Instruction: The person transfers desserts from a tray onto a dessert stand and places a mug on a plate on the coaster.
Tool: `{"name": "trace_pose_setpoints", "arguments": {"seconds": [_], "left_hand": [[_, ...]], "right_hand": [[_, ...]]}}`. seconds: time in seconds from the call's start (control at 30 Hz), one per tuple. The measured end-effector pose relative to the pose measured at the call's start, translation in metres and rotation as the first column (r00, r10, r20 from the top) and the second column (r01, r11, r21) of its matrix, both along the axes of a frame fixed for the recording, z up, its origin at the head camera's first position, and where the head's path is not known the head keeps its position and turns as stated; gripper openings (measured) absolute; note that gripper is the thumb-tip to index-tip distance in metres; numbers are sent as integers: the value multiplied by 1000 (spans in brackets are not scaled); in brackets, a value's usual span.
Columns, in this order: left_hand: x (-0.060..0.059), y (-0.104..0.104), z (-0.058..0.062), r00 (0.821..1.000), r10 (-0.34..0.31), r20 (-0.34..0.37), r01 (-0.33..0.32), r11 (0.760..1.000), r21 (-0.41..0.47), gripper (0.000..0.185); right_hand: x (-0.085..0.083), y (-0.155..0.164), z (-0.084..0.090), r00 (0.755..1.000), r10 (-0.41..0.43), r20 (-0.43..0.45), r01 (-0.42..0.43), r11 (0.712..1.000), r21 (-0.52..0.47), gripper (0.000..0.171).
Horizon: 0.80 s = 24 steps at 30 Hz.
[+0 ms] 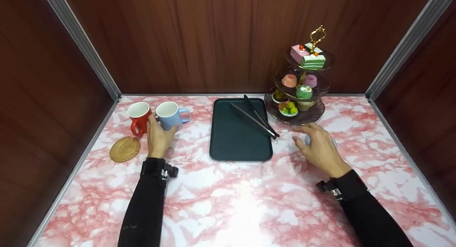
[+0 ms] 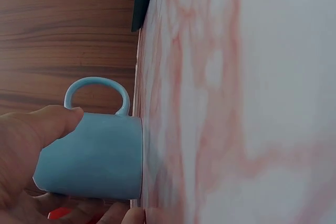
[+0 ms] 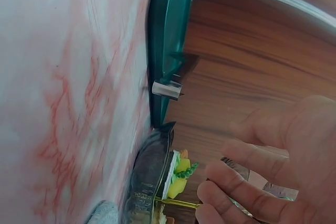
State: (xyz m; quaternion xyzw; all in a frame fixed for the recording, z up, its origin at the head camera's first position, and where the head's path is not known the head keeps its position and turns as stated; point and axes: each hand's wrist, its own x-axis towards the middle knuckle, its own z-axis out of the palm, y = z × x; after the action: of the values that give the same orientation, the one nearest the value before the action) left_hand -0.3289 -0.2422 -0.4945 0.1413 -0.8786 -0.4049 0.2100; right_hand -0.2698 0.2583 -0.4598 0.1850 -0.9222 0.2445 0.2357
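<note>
Blue mug (image 1: 170, 115) gripped by L hand (image 1: 157, 137); R hand (image 1: 320, 147) spread over a grey pad (image 1: 309, 140).

Mug is stood upright on marble table (image 1: 228, 190), touching red mug (image 1: 139, 117) at its 9 o'clock; green tray (image 1: 237, 140) w/ tongs (image 1: 254, 117) at 3 o'clock, woven coaster (image 1: 125, 149) at 7. R fingers are held loose, nothing pinched.

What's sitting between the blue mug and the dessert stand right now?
In the head view, the dark green tray lies between the blue mug and the dessert stand, with black tongs resting across its right side. Bare marble tabletop flanks the tray.
</note>
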Motion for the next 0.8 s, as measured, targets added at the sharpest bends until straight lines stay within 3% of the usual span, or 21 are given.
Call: {"name": "trace_pose_setpoints", "arguments": {"seconds": [0.27,0.53,0.8], "left_hand": [[-1,5,3,1000,10,9,-10,1000,18,85],[-1,9,2,1000,11,12,-10,1000,-26,86],[0,12,3,1000,7,-12,-7,1000,-4,81]], "right_hand": [[2,-4,1,1000,-6,-13,6,1000,15,27],[2,-14,3,999,41,-15,-41,999,-7,27],[3,-29,6,995,96,-25,-96,995,-20,27]]}}
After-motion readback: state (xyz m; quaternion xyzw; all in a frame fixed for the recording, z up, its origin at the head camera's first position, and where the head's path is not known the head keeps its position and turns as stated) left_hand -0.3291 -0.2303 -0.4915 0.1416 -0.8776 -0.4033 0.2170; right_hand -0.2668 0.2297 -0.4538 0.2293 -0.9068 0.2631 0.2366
